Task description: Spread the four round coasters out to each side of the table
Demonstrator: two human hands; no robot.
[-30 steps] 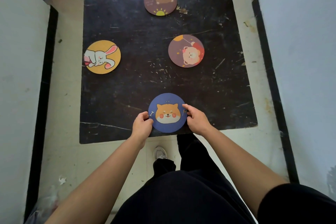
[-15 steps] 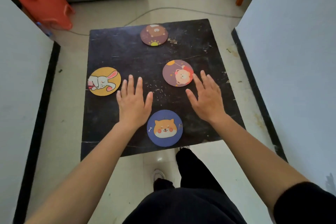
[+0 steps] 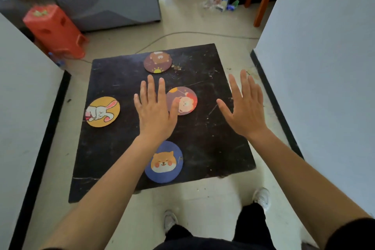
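Note:
Several round coasters lie on a low black table (image 3: 213, 134). The brown bear coaster (image 3: 157, 61) sits at the far edge, the yellow rabbit coaster (image 3: 102, 114) at the left edge, and the blue dog coaster (image 3: 164, 163) at the near edge. A purple coaster with a red-hatted bear (image 3: 185, 100) lies right of centre. My left hand (image 3: 155, 110) hovers open over the middle, its thumb covering that coaster's left rim. My right hand (image 3: 244, 107) is open above the table's right edge, holding nothing.
An orange plastic stool (image 3: 54, 30) stands beyond the far left corner, with a grey sofa (image 3: 107, 0) behind it. White walls (image 3: 324, 67) flank both sides. A cable and litter lie on the floor beyond the table. My feet are below the near edge.
Both hands let go of the blue dog coaster at the near edge, opened flat and moved forward over the table. The camera tilted up, bringing the sofa and stool into view.

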